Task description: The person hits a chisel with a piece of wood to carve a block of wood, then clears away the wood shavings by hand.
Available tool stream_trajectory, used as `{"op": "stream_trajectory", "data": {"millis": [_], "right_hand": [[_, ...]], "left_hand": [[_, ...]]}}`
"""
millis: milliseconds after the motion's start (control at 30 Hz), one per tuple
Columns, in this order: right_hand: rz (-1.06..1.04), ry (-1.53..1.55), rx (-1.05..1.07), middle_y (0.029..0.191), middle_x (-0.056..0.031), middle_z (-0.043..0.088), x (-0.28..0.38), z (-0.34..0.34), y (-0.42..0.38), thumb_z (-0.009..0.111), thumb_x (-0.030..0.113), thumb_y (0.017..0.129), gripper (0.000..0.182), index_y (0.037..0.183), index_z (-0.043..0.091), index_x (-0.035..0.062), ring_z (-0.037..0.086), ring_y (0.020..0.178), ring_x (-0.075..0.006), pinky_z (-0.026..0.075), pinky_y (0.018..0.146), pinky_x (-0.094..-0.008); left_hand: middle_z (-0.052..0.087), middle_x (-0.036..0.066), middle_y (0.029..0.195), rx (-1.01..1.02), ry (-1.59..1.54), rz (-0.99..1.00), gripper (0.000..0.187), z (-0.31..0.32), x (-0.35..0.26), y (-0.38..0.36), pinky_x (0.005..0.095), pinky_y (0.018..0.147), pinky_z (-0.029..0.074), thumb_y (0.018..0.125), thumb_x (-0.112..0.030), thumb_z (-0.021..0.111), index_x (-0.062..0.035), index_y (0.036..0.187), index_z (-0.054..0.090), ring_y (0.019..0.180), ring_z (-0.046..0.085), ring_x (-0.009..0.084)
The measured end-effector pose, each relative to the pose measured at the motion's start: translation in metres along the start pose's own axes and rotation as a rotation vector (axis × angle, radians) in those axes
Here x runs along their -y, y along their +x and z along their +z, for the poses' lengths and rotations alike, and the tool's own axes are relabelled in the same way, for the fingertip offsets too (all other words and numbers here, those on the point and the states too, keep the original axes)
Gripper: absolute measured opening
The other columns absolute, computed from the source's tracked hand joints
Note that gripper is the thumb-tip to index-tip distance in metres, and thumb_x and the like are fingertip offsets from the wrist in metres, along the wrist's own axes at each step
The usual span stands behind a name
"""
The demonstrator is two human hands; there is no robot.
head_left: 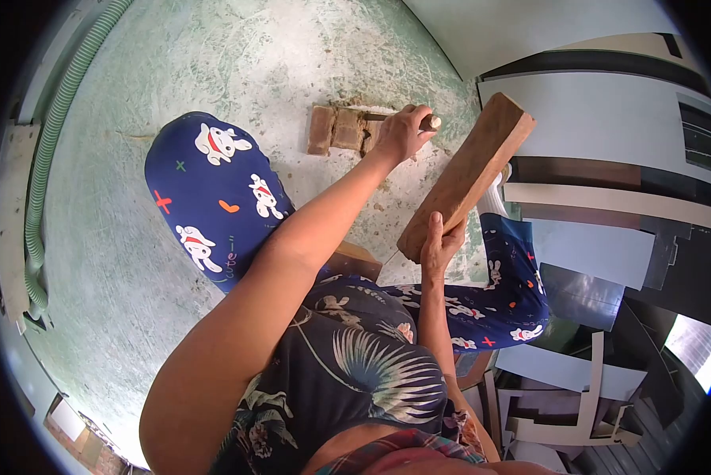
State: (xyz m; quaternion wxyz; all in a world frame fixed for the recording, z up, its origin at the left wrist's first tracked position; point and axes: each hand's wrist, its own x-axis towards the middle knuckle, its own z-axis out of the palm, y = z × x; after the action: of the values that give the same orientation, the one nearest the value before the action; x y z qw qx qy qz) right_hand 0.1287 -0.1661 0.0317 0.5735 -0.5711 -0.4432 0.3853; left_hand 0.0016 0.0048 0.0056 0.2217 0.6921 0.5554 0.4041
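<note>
Across the scuffed green floor (94,237) lies one notched wooden piece (321,131), just left of my left hand (404,134), which is wrapped around one tool (432,123), perhaps a chisel though mostly hidden, while my right hand (441,248) clasps one thick wooden block (476,170) by its near end.

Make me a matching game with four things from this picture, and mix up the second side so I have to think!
Things
1. ridged hose
2. long wooden block
3. trousers
4. handle

Colour or place
A. held in the right grip
B. dark blue with white rabbits
C. held in the left grip
D. green, along the left side of the picture

Right pairs: 1-D; 2-A; 3-B; 4-C
</note>
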Motion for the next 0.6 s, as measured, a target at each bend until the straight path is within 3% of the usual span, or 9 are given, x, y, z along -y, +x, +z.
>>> {"op": "stream_trajectory", "data": {"millis": [33, 100, 133, 267, 367, 433, 600], "right_hand": [[0.004, 0.022, -0.002, 0.099, -0.0085, 0.059, -0.003, 0.001, 0.0, 0.065, 0.02, 0.088, 0.047, 0.123, 0.047, -0.0053, 0.056, 0.085, -0.0136, 0.047, 0.075, -0.028], [0.237, -0.091, 0.157, 0.1, -0.0088, 0.059, -0.006, 0.002, 0.005, 0.064, 0.02, 0.088, 0.046, 0.123, 0.048, -0.0055, 0.056, 0.086, -0.0138, 0.047, 0.076, -0.0272], [0.151, -0.108, 0.151, 0.099, -0.0087, 0.06, -0.008, 0.006, 0.003, 0.064, 0.02, 0.089, 0.044, 0.122, 0.049, -0.0051, 0.055, 0.087, -0.0133, 0.046, 0.077, -0.0262], [0.172, -0.003, 0.08, 0.099, -0.0074, 0.059, -0.001, 0.002, -0.002, 0.064, 0.02, 0.089, 0.041, 0.119, 0.049, -0.0036, 0.054, 0.085, -0.0116, 0.046, 0.075, -0.0254], [0.042, 0.03, 0.016, 0.108, -0.0104, 0.059, -0.008, -0.001, -0.004, 0.062, 0.024, 0.091, 0.043, 0.121, 0.049, -0.0038, 0.055, 0.093, -0.0137, 0.046, 0.081, -0.0259], [0.203, -0.037, 0.089, 0.106, -0.0102, 0.059, -0.014, -0.003, -0.002, 0.063, 0.024, 0.09, 0.044, 0.121, 0.049, -0.0034, 0.055, 0.092, -0.0129, 0.046, 0.08, -0.0261], [0.179, -0.06, 0.086, 0.099, -0.0084, 0.059, -0.009, -0.002, -0.006, 0.063, 0.021, 0.09, 0.04, 0.117, 0.048, -0.0036, 0.055, 0.084, -0.0116, 0.046, 0.073, -0.0245]], "left_hand": [[0.062, 0.012, 0.097, 0.0, 0.001, 0.01, 0.032, 0.0, 0.001, 0.001, 0.0419, 0.074, 0.051, 0.076, -0.017, 0.072, -0.0078, 0.101, 0.055, 0.088, 0.063, 0.0333], [0.062, 0.013, 0.095, 0.003, -0.016, 0.031, 0.03, -0.004, 0.0, 0.001, 0.0418, 0.075, 0.052, 0.074, -0.013, 0.071, -0.0068, 0.1, 0.056, 0.088, 0.063, 0.0334], [0.063, 0.013, 0.092, 0.02, -0.001, 0.024, 0.03, -0.007, -0.005, -0.001, 0.041, 0.076, 0.053, 0.073, -0.009, 0.071, -0.006, 0.099, 0.057, 0.088, 0.063, 0.033], [0.064, 0.012, 0.093, 0.029, 0.01, 0.013, 0.035, -0.002, -0.006, -0.003, 0.0422, 0.072, 0.05, 0.074, -0.015, 0.074, -0.0087, 0.104, 0.057, 0.086, 0.063, 0.0344], [0.063, 0.011, 0.096, 0.015, 0.029, 0.036, 0.038, 0.005, -0.003, -0.003, 0.0419, 0.072, 0.05, 0.073, -0.017, 0.075, -0.0095, 0.105, 0.056, 0.087, 0.063, 0.0338], [0.063, 0.011, 0.098, 0.078, 0.056, -0.033, 0.036, 0.004, -0.007, -0.004, 0.0424, 0.074, 0.05, 0.074, -0.016, 0.074, -0.0093, 0.105, 0.058, 0.088, 0.063, 0.0334], [0.063, 0.011, 0.097, 0.048, 0.054, 0.056, 0.034, 0.008, -0.003, -0.011, 0.0416, 0.076, 0.051, 0.074, -0.014, 0.073, -0.0096, 0.105, 0.06, 0.089, 0.063, 0.0321]]}}
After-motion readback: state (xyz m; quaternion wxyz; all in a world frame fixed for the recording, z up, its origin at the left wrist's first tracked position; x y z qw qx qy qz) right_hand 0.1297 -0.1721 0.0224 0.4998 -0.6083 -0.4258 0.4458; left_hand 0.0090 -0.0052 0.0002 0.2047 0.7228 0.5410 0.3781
